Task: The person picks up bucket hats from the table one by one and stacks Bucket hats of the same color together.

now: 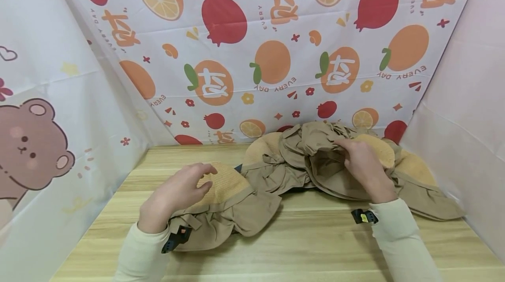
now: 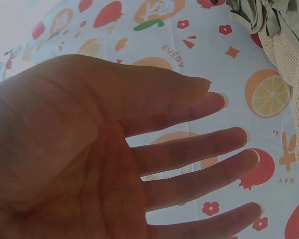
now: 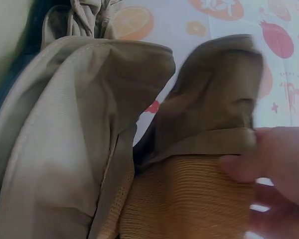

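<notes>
Several sun hats with khaki cloth brims and yellow woven crowns are in the head view. My right hand (image 1: 367,170) is at the pile toward the back right and pinches one sun hat (image 1: 375,147) by its edge. In the right wrist view the thumb of that hand (image 3: 281,164) presses where the woven part of the hat (image 3: 184,199) meets the cloth; its other fingers are partly hidden behind. My left hand (image 1: 173,196) hovers by the nearest hat (image 1: 229,183), holding nothing. The left wrist view shows the fingers of this hand (image 2: 114,159) spread and fairly straight.
The hats lie on a wood-grain table (image 1: 300,247). Behind them stands a white fruit-print cloth (image 1: 272,111). A bear-print cloth (image 1: 35,150) closes the left side, and a plain white cloth (image 1: 465,111) the right. More hats (image 1: 414,168) overlap at the back right.
</notes>
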`<state>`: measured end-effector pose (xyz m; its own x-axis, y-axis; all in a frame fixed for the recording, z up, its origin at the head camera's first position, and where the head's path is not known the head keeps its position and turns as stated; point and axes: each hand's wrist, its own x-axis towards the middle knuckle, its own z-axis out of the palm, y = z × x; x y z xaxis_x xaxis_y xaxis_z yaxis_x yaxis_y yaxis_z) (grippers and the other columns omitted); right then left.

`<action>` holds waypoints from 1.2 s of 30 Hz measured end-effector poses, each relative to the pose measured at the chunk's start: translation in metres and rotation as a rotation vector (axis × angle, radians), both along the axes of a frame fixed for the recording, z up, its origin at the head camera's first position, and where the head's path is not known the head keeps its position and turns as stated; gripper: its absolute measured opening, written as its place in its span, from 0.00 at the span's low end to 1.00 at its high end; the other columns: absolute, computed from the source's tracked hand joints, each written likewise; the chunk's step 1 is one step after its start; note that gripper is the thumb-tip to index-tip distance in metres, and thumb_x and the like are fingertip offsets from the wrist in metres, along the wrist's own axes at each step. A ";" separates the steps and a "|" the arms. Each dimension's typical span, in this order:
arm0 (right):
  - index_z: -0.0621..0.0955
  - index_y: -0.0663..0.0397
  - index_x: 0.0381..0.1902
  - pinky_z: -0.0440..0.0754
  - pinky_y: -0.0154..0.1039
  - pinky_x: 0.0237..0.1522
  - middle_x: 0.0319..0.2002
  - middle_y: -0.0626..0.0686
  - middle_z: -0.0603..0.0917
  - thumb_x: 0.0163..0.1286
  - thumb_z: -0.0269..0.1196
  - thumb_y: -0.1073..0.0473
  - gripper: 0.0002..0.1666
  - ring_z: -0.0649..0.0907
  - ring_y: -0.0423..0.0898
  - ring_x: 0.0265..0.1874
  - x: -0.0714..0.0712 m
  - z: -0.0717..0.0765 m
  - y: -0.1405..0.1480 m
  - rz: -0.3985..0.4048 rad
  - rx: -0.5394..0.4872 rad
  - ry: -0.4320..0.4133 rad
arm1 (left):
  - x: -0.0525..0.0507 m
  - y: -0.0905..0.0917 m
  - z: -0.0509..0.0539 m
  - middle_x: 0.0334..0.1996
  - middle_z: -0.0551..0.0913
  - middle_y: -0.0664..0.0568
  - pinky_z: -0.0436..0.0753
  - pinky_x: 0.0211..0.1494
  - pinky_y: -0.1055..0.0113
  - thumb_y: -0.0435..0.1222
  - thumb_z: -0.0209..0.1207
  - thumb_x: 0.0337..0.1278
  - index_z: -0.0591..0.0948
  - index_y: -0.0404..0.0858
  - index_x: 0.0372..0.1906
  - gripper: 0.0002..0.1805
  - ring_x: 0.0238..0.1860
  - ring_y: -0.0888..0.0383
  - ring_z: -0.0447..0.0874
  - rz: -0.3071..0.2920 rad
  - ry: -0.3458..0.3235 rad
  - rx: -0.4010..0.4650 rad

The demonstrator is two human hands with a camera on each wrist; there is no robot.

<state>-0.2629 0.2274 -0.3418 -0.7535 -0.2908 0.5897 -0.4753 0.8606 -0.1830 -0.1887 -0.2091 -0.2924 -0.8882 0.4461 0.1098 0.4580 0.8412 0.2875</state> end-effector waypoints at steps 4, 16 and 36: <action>0.87 0.62 0.50 0.88 0.59 0.42 0.46 0.64 0.90 0.47 0.58 0.87 0.33 0.90 0.63 0.40 0.000 0.001 -0.002 0.021 -0.074 0.127 | -0.001 0.000 -0.001 0.53 0.87 0.40 0.85 0.56 0.44 0.29 0.64 0.64 0.83 0.32 0.55 0.15 0.52 0.41 0.86 -0.001 0.003 -0.001; 0.90 0.61 0.44 0.88 0.46 0.50 0.45 0.57 0.92 0.51 0.57 0.89 0.31 0.92 0.56 0.44 0.010 0.015 -0.022 0.221 -0.184 0.476 | -0.001 0.001 0.000 0.53 0.87 0.40 0.85 0.56 0.44 0.29 0.63 0.65 0.84 0.33 0.55 0.15 0.53 0.41 0.86 0.007 0.003 -0.004; 0.92 0.47 0.27 0.66 0.68 0.74 0.41 0.52 0.94 0.60 0.54 0.88 0.33 0.82 0.64 0.64 0.015 0.022 -0.010 0.313 -0.019 -0.346 | -0.002 0.000 -0.002 0.53 0.87 0.40 0.85 0.56 0.43 0.30 0.63 0.65 0.84 0.32 0.55 0.15 0.54 0.40 0.86 0.008 -0.019 -0.013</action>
